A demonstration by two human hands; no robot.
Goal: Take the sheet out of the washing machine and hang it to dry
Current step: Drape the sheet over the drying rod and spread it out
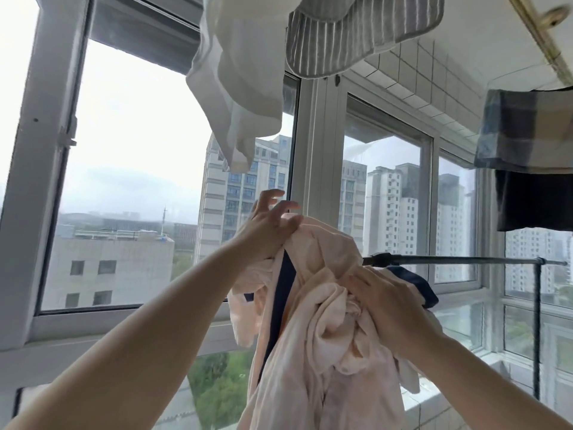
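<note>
A pale pink sheet with a dark navy side hangs bunched in front of me, lifted to the height of a dark metal drying rail. My left hand holds the sheet's top edge between thumb and palm, its fingers spread and raised. My right hand presses and grips the crumpled bundle just below the rail's left end. A navy fold drapes over the rail behind my right hand. The sheet's lower part runs out of view at the bottom.
White garments and a grey striped cloth hang overhead. A blue checked cloth and a dark garment hang at the right. Large windows surround the balcony, with a tiled sill below.
</note>
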